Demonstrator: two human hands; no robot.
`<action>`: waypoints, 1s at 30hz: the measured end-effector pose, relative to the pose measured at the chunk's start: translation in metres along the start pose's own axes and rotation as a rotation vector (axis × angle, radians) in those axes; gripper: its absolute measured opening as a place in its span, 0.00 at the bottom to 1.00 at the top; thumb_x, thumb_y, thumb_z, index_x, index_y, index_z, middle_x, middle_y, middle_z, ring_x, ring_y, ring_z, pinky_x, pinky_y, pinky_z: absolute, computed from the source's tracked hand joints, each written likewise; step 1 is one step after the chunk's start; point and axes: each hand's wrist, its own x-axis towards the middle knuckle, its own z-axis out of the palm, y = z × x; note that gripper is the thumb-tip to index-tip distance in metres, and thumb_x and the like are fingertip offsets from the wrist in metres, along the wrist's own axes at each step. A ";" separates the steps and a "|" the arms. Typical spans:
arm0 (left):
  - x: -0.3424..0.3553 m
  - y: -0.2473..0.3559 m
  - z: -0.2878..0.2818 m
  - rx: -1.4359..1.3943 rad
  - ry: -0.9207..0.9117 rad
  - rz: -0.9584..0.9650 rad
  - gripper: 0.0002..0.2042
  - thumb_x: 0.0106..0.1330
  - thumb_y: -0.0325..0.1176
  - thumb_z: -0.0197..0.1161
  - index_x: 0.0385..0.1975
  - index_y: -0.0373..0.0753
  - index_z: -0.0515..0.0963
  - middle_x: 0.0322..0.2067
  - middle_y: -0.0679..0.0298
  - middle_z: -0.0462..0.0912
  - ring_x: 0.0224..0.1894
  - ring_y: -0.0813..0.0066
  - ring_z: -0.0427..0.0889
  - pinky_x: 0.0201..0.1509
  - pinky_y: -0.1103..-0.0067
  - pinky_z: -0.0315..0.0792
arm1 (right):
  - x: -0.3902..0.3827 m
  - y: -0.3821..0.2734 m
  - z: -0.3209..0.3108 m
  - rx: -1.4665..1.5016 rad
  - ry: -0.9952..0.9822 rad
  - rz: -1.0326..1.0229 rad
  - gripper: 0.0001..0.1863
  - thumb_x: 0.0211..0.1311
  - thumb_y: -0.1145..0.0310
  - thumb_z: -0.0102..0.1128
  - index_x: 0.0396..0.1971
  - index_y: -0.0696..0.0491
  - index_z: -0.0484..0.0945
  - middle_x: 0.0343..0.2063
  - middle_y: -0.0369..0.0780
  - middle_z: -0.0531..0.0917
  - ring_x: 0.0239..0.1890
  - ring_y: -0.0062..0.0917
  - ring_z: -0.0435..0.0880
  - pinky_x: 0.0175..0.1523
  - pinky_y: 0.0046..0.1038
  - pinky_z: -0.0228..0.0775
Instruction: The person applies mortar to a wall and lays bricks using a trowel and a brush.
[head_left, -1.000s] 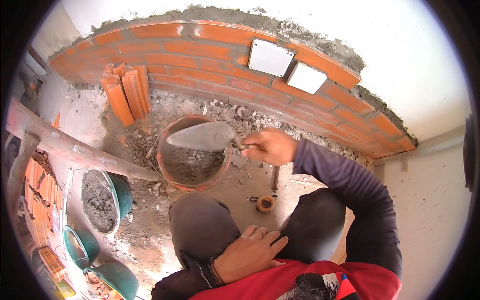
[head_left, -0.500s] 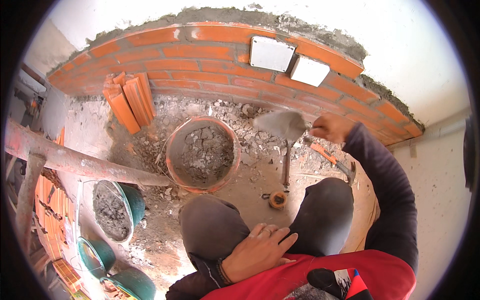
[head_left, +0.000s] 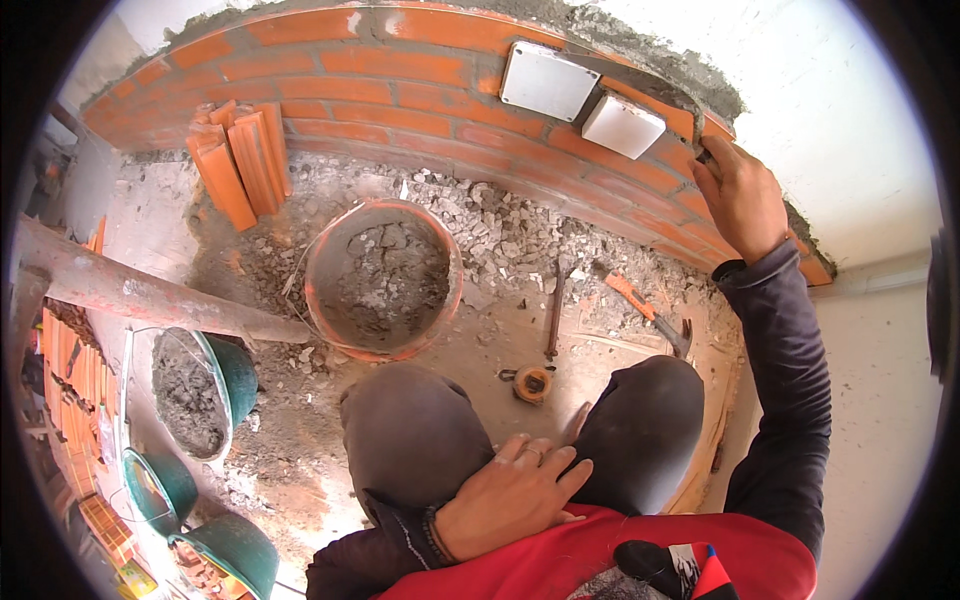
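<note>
My right hand [head_left: 745, 200] grips the handle of a trowel [head_left: 650, 82]. Its thin blade, seen nearly edge-on, lies along the top course of the orange brick wall [head_left: 400, 95], above two white box covers [head_left: 548, 80]. Grey mortar [head_left: 590, 20] runs along the wall's upper edge. My left hand [head_left: 510, 500] rests on my lap with its fingers spread and nothing in it. In front of my knees stands a round orange-rimmed tub [head_left: 316, 300] with grey mortar inside.
A claw hammer [head_left: 632, 297], a metal bar [head_left: 555, 315] and a tape measure [head_left: 532, 384] lie on the rubble-strewn floor. Thin orange bricks [head_left: 240, 165] lean on the wall. At the left are a thick pole [head_left: 160, 290] and green buckets [head_left: 238, 380], one with mortar.
My right hand has raised the trowel from above the rubble up to the top of the wall. My left hand stays on my lap. The view has shifted slightly.
</note>
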 end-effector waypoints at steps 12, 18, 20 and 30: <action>-0.004 0.000 -0.006 -0.006 -0.013 0.017 0.30 0.66 0.56 0.56 0.59 0.37 0.73 0.55 0.55 0.76 0.56 0.58 0.76 0.63 0.64 0.67 | 0.003 0.001 -0.001 0.055 0.014 0.019 0.12 0.64 0.63 0.62 0.39 0.57 0.78 0.26 0.48 0.84 0.29 0.46 0.83 0.34 0.42 0.74; -0.004 0.000 -0.002 -0.001 0.000 0.029 0.30 0.66 0.56 0.57 0.58 0.37 0.73 0.53 0.55 0.78 0.55 0.58 0.77 0.62 0.64 0.68 | 0.019 -0.010 0.001 0.002 -0.066 -0.002 0.12 0.63 0.64 0.63 0.38 0.57 0.78 0.25 0.48 0.84 0.30 0.47 0.83 0.35 0.42 0.74; -0.003 0.000 0.001 -0.008 0.016 0.030 0.30 0.66 0.56 0.57 0.58 0.37 0.73 0.53 0.55 0.78 0.55 0.58 0.77 0.62 0.64 0.68 | 0.019 -0.007 -0.002 0.022 -0.029 0.001 0.12 0.64 0.64 0.62 0.38 0.57 0.77 0.25 0.48 0.83 0.30 0.47 0.83 0.35 0.42 0.75; -0.005 -0.001 -0.004 -0.035 0.003 -0.004 0.30 0.64 0.54 0.60 0.58 0.37 0.72 0.54 0.55 0.78 0.56 0.57 0.76 0.62 0.65 0.67 | -0.006 0.024 -0.022 0.158 -0.035 0.072 0.12 0.63 0.65 0.63 0.36 0.60 0.78 0.25 0.51 0.82 0.31 0.49 0.83 0.37 0.42 0.73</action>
